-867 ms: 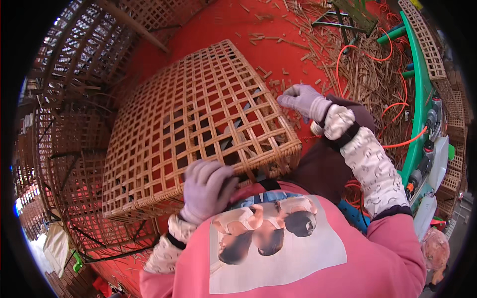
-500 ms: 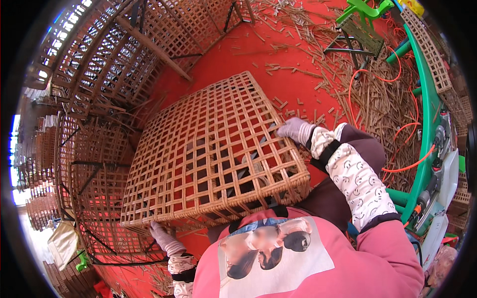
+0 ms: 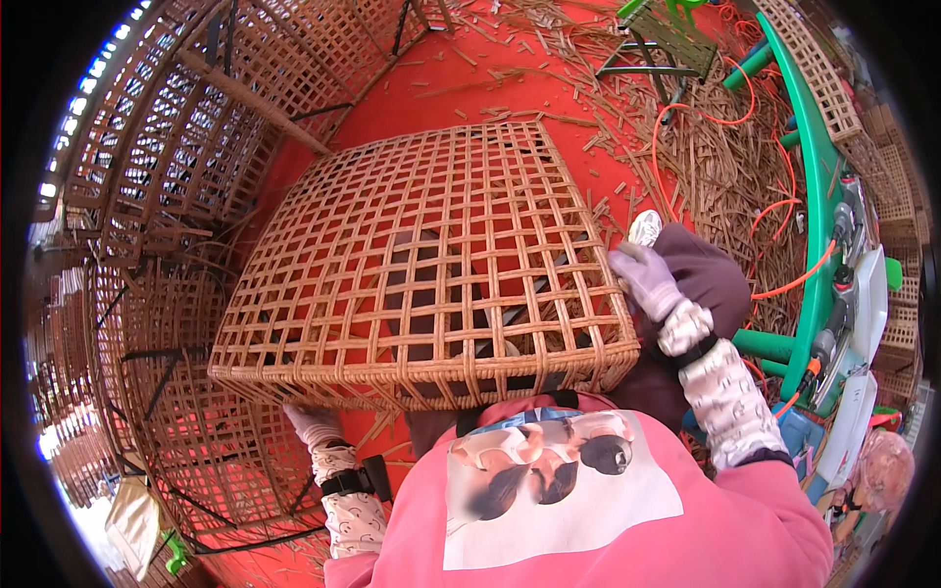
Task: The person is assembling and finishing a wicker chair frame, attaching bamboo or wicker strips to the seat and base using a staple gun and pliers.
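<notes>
Probably the woven basket (image 3: 431, 263) is light and springy, best held by its edges: right hand (image 3: 649, 281) at three o'clock, left hand (image 3: 316, 423) at seven; whether either grip squeezes, nobody can tell.

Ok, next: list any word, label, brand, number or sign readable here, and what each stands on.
No text can be read.
Pink top: printed picture, no legible lettering.
Woven frame: no label visible.
White objects at the right: any markings are too small or blurred to read.
</notes>
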Available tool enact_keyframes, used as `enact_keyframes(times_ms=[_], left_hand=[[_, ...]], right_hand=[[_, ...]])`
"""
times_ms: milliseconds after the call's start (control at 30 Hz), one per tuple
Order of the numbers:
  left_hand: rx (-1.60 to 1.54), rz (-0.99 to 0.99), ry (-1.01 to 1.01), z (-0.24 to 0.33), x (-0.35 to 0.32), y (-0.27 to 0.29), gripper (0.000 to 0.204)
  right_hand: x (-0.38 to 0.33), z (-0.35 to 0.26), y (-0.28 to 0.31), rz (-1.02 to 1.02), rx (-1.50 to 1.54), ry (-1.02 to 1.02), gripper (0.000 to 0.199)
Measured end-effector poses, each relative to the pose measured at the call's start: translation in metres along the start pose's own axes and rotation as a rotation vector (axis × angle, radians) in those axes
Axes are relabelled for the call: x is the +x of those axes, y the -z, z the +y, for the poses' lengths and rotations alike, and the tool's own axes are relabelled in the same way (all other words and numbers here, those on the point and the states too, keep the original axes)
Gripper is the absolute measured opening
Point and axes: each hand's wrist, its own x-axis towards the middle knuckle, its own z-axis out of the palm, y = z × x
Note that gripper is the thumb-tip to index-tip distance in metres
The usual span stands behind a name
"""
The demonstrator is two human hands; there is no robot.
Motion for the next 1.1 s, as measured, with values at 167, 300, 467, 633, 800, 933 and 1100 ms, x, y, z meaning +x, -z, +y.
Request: enact_keyframes(times_ms=[167,300,467,633,800,933,1100], left_hand=[[2.774,-0.576,0.325,-0.016,-0.045,0.02,0.055],[2.696,-0.441,0.51,-0.029,-0.059,0.043,0.04],[2.572,-0.569,0.69,-0.069,-0.095,0.134,0.015],[2.671,-0.636,0.797,-0.125,-0.091,0.189,0.035],[3.091,-0.665,0.746,-0.172,-0.092,0.237,0.048],[2.945,-2.022,0.494,-0.177,-0.052,0.238,0.029],[2.448,-2.672,-0.734,-0.253,-0.058,0.183,0.037]], right_hand=[[-0.076,-0.026,0.033,-0.038,0.322,-0.153,0.029],[-0.106,-0.023,0.054,0.011,0.439,-0.314,0.048],[-0.097,-0.053,0.045,-0.348,0.871,-0.119,0.06],[-0.05,-0.158,-0.003,-0.342,0.638,0.187,0.059],[0.042,-0.234,-0.023,-0.047,0.856,0.128,0.045],[0.102,-0.265,-0.029,0.219,0.942,0.051,0.033],[0.14,-0.269,-0.05,0.081,0.985,0.12,0.027]])
